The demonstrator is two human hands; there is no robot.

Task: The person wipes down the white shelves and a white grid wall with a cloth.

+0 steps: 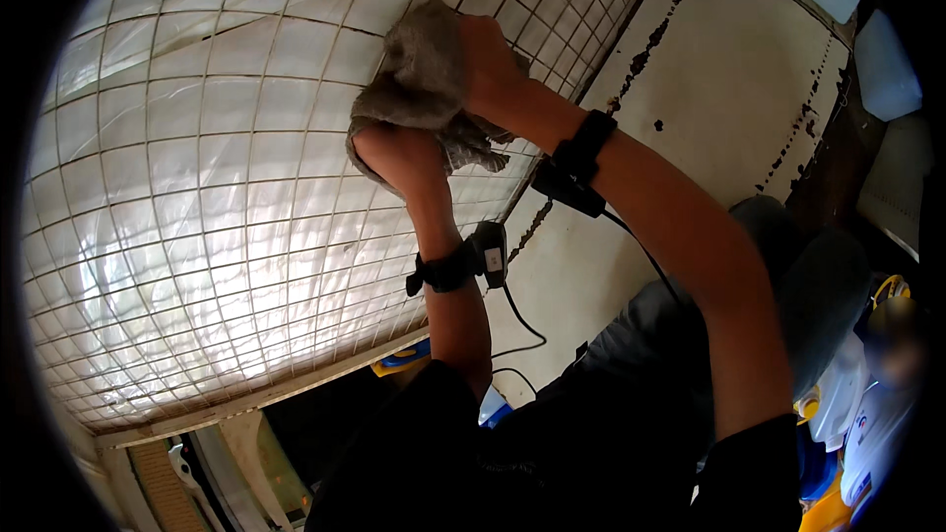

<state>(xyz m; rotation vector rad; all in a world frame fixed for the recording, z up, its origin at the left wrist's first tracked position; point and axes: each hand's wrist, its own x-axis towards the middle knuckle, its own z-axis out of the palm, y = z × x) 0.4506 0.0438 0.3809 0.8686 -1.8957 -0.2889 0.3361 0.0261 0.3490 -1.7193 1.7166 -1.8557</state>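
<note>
A crumpled grey-brown cloth [426, 64] is bunched against the wire mesh [202, 118] in the upper middle of the head view. My right hand [490, 61] is closed on the cloth's right side, with the fingertips out of sight. Below it, my left hand [402, 156] holds the lower part of the cloth, which wraps over the hand and hides most of its fingers. One loose fold hangs between the two wrists. Black straps with small devices and cables circle both wrists.
Behind the mesh lies pale, shiny plastic sheeting. On the right runs a worn cream panel [719, 69] with dark chipped seams. White containers [867, 433] with blue and yellow parts stand at the lower right. Beneath the mesh frame, at lower left, are boards [212, 478].
</note>
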